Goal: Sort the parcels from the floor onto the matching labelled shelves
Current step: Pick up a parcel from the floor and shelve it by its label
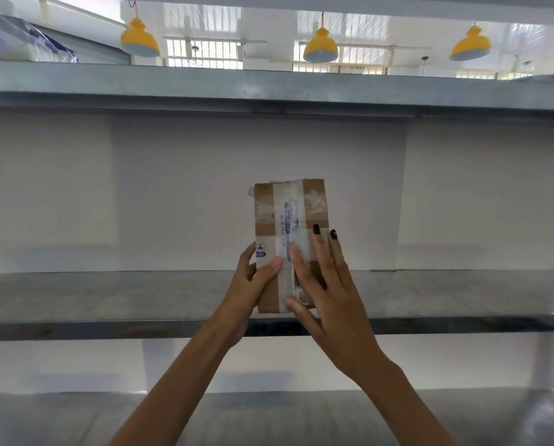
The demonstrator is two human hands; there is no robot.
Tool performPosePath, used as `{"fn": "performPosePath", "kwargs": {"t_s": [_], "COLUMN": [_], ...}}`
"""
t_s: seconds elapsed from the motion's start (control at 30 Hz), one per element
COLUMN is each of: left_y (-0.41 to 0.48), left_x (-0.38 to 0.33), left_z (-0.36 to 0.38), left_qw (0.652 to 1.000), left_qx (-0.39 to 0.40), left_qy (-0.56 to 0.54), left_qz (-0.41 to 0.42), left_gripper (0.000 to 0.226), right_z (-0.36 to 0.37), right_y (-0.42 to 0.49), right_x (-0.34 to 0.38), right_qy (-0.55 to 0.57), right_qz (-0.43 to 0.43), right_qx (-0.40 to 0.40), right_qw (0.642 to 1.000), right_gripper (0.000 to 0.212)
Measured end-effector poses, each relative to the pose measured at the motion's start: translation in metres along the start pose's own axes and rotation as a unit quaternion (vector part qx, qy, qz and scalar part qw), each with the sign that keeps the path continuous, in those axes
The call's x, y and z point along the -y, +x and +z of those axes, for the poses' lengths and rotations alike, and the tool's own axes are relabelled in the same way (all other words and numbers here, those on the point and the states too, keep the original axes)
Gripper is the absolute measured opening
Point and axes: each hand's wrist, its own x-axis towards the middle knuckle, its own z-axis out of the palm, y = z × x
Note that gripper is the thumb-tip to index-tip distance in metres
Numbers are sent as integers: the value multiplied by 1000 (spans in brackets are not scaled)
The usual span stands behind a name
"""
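Nearest to the camera is the lower shelf (269,416), a grey metal board across the bottom of the view. Two bare forearms rise over it toward the middle shelf (108,297).

The left hand (253,284) grips the parcel (290,220) at its lower left edge, with the thumb on the front face and the other fingers behind it. The right hand (327,291) lies on the front of the parcel at the lower right, fingers spread and flat against the tape; its nails are dark. So both hands are pressed on the parcel, one on each side.

The parcel is a small brown cardboard box, wrapped with clear tape that has blue print on it. It stands upright, near the middle of the middle shelf and close to the front edge; I cannot tell if its bottom touches the board, because the hands cover it.

Behind it is a plain white back wall. Above comes the upper shelf (301,85), with a blue and white wrapped thing (21,40) at its left end. Farther away hang three yellow lamps (320,46) before barred windows.
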Motion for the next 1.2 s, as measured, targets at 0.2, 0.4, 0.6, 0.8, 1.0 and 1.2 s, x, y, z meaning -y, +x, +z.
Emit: {"fn": "performPosePath", "kwargs": {"t_s": [0.2, 0.4, 0.6, 0.8, 1.0, 1.2], "left_y": [-3, -3, -4, -11, -11, -14], "left_x": [-3, -2, -5, -11, -15, -20], "left_z": [-16, -32, -34, -34, -33, -39], "left_qw": [999, 1000, 998, 994, 995, 993], "left_qx": [19, -11, -3, -1, 10, 92], "left_qy": [-16, -15, -29, 35, 24, 33], "left_qz": [-31, 22, 55, 105, 96, 63], "left_gripper": [65, 38, 23, 37, 53, 57], "right_z": [-3, -5, -9, -7, -4, 0], "right_y": [-3, -1, 4, 6, 5, 4], "right_x": [1, -1, 6, 3, 11, 6], "right_qy": [40, 178, 405, 506, 556, 567], "right_qz": [31, 57, 138, 183, 195, 237], "right_qx": [17, 62, 60, 32, 13, -18], "right_qw": [999, 980, 902, 842, 808, 789], "right_gripper": [63, 61, 76, 76, 73, 68]}}
